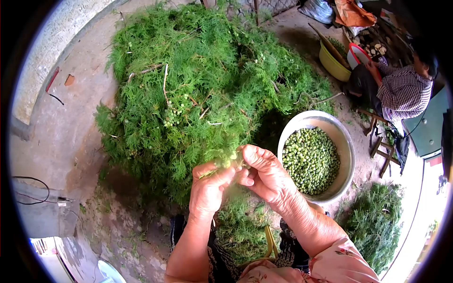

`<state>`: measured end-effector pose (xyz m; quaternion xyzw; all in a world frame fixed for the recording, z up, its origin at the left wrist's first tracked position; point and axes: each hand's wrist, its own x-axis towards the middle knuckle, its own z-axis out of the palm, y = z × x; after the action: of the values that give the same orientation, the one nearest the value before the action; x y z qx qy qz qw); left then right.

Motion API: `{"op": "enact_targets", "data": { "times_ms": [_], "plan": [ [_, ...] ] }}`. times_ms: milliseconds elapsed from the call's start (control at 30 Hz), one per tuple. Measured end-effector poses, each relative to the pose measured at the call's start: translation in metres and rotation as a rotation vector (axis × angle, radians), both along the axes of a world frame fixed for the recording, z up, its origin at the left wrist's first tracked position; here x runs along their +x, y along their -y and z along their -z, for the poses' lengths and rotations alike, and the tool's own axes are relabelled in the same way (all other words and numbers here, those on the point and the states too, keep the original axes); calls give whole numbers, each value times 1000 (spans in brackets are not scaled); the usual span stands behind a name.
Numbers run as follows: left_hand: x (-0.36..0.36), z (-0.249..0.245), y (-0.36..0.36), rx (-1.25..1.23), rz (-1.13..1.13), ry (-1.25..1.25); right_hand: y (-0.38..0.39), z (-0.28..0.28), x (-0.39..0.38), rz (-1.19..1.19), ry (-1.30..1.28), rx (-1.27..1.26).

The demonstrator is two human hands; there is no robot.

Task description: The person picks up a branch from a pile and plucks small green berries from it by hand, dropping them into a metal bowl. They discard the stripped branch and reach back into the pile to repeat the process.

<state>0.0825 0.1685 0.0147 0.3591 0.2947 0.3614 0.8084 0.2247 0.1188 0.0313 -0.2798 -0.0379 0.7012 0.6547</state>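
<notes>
My left hand (207,188) is closed around a small evergreen sprig (219,154), its feathery tips showing above the fingers. Close against it, my right hand (266,175) pinches at the same sprig, thumb and fingers together; small green cones seem to sit between the fingertips, partly hidden. Just right of my right hand stands a metal basin (348,155) holding many round green cones (311,160). Beyond both hands rises a large heap of cut evergreen branches (188,89), with cones on some twigs. More loose greenery (240,226) lies between my knees, below the hands.
A person in a checked shirt (406,92) sits at the right, holding a red-rimmed bowl (358,54) near a yellow-green basin (332,66). A smaller pile of branches (375,226) lies at the lower right. A wooden stool (384,153) and a black cable (33,203) are also on the floor.
</notes>
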Motion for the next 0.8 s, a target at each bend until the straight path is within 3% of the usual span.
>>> {"op": "enact_targets", "data": {
  "times_ms": [200,433,533,633,700,800],
  "plan": [
    [-3,-4,-3,50,24,-83,-1,-12,10,89,33,89],
    [-4,11,-2,-19,-28,-101,5,-14,9,-39,642,213],
    [-2,3,-1,61,56,-86,4,-14,1,35,636,104],
    [-2,2,-1,116,109,-23,6,-9,11,-2,202,66],
    [-1,2,1,70,72,43,1,-3,14,90,160,112],
    [-3,5,-3,56,70,93,0,-9,13,44,138,92]
  ]
}}
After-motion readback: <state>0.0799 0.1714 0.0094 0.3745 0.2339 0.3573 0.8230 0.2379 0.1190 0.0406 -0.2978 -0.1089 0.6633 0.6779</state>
